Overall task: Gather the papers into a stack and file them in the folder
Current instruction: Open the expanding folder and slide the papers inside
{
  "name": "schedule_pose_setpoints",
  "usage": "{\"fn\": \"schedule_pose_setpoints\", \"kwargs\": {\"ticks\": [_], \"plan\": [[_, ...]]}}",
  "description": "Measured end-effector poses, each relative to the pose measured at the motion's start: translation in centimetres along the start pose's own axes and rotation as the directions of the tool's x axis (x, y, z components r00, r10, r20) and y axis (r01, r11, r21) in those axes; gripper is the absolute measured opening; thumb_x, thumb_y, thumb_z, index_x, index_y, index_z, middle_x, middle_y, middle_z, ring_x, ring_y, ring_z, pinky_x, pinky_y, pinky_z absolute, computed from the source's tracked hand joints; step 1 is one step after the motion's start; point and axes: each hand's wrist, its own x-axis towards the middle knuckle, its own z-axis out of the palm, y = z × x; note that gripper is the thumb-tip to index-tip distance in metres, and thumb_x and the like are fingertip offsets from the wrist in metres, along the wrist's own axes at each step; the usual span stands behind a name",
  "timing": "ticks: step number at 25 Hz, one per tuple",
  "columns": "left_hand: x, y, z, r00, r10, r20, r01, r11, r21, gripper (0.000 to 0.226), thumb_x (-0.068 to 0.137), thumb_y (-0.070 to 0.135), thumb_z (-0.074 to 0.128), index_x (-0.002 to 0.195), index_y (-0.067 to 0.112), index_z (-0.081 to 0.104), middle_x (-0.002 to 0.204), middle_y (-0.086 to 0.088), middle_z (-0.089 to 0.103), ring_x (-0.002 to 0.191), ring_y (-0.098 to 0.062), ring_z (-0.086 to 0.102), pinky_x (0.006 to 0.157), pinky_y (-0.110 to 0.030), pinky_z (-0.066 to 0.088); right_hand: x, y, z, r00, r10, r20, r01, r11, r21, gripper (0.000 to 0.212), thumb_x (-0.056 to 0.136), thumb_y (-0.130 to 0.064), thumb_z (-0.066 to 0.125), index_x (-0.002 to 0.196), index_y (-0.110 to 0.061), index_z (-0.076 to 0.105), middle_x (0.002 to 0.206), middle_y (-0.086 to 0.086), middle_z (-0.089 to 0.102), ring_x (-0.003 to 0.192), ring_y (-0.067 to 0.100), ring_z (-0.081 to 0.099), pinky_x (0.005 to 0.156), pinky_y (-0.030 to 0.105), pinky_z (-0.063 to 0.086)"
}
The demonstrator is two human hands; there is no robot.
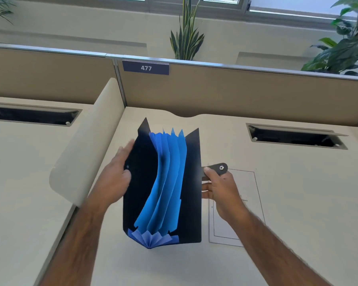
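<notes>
A dark accordion folder (191,203) with several blue dividers (165,182) is held spread wide above the desk, its pockets facing me. My left hand (117,174) grips the left cover at mid-height. My right hand (218,188) holds the right cover by its edge, just under the black snap tab (220,168). White papers (250,186) with a thin printed border lie flat on the desk to the right of the folder, partly hidden by my right hand and forearm. No paper shows inside the pockets.
The cream desk (298,203) has a cable slot (296,137) at the back right and another cable slot (29,115) on the neighbouring desk. A curved divider panel (87,151) stands at the left. A beige partition (236,89) labelled 477 closes the back, with plants behind it.
</notes>
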Motion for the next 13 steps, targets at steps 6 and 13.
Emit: {"fn": "schedule_pose_setpoints", "kwargs": {"ticks": [6, 13], "plan": [[0.0, 2.9, 3.3, 0.997, 0.003, 0.076, -0.017, 0.983, 0.181, 0.039, 0.090, 0.066, 0.053, 0.104, 0.034, 0.071, 0.160, 0.000, 0.042, 0.147, -0.011, 0.040, 0.109, -0.039, 0.043, -0.5, -1.0, 1.5, 0.994, -0.083, 0.076, 0.091, 0.990, -0.107, 0.023, 0.101, -0.016, 0.049, 0.095, -0.006, 0.069, 0.086, 0.017, 0.077, 0.065, 0.029, 0.073, 0.064, 0.049, 0.062], [-0.4, 3.3, 2.8, 0.986, 0.019, -0.167, 0.038, 0.942, 0.333, 0.016, 0.086, 0.025, 0.057, 0.074, 0.015, 0.051, 0.071, -0.001, 0.058, 0.057, -0.021, 0.052, 0.053, -0.034, 0.042, 0.0, -1.1, -0.1, 0.993, -0.086, -0.076, 0.074, 0.987, -0.141, 0.018, 0.094, -0.006, 0.053, 0.089, 0.006, 0.065, 0.078, 0.015, 0.075, 0.060, 0.025, 0.074, 0.053, 0.038, 0.062]]}}
